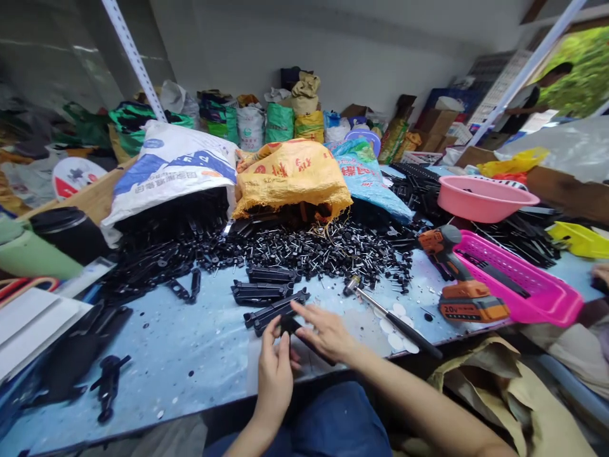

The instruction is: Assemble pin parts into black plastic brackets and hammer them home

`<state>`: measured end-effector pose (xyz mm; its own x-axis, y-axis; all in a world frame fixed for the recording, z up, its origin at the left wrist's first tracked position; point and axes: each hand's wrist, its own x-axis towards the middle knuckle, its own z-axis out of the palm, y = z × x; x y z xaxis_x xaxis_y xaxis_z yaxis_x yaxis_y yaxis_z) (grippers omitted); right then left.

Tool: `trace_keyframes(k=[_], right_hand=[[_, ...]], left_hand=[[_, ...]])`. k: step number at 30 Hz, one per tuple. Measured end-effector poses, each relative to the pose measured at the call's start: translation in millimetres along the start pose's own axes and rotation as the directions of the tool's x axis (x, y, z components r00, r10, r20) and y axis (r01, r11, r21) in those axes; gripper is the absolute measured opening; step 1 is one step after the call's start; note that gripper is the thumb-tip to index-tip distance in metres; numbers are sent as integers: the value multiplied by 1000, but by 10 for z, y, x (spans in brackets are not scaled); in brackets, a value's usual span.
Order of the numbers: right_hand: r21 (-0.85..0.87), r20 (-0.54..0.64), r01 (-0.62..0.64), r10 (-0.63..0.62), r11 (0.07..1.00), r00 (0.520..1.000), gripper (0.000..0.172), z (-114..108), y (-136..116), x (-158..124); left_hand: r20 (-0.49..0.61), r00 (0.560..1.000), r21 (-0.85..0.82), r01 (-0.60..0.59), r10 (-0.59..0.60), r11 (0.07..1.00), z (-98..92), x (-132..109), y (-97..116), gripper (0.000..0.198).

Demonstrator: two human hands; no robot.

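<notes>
The person sits at a blue counter with both hands drawn together just above its near edge. The left hand comes up from below, its grip closed on a small black part, thumb and fingertips pinching its left end. The right hand reaches in from the right; its grip is on the same black part from the other side, thumb against it and forefinger stretched over the top, the other fingers loosely fanned. The part is held between the two hands, clear of the counter surface.

Just beyond the hands lie several long black bars, stacked side by side. Right of them a hammer lies slantwise, its head toward the pile, with a few white discs beside its handle. Further right an orange cordless drill lies against a pink tray, and a pink bowl stands behind that.

A wide heap of small black pieces covers the middle of the counter, spilling from under a yellow sack. A white sack lies to its left and a blue sack to its right. At the far right edge another person's hand shows.
</notes>
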<state>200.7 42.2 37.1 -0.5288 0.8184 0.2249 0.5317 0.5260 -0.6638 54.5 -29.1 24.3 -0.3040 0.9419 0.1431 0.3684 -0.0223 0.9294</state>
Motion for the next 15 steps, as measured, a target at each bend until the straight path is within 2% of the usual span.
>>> trace_keyframes(k=[1,2,3,4,5,6,8,9,10,11,15], right_hand=[[-90,-6,-57,56,994,998,47,-144,148,63],[-171,-65,-140,131,975,989,45,-324,316,136],[-220,-163,-253,220,942,962,42,-529,496,216],[-266,-273,-375,303,888,913,43,-749,682,300],[-301,-367,-498,383,813,848,44,-968,864,385],[-312,-437,-603,452,734,777,46,-1173,1036,471],[-291,-495,-680,502,673,709,50,-1503,1326,639],[-274,-508,-697,515,662,690,51,-1618,1440,723],[-255,-516,-704,522,663,679,50,-1700,1535,811],[-233,-523,-708,527,667,670,49,-1751,1611,904],[-95,-554,-695,542,712,632,44,-1790,1801,1391]], left_hand=[[-14,1000,59,22,-21,998,-4,-46,-74,46],[-28,999,158,-19,24,987,-16,-81,-139,48],[-16,991,282,-120,130,952,-35,-97,-189,49],[48,963,399,-261,264,879,-56,-90,-224,51],[162,907,477,-416,388,774,-78,-60,-243,53],[297,826,501,-561,479,659,-95,-9,-250,55],[530,633,430,-774,564,465,-113,128,-241,57],[594,563,393,-827,575,403,-115,199,-233,56],[625,526,378,-850,577,366,-115,261,-225,54],[633,519,383,-855,575,350,-115,309,-222,50],[600,559,427,-829,573,361,-126,352,-300,38]])
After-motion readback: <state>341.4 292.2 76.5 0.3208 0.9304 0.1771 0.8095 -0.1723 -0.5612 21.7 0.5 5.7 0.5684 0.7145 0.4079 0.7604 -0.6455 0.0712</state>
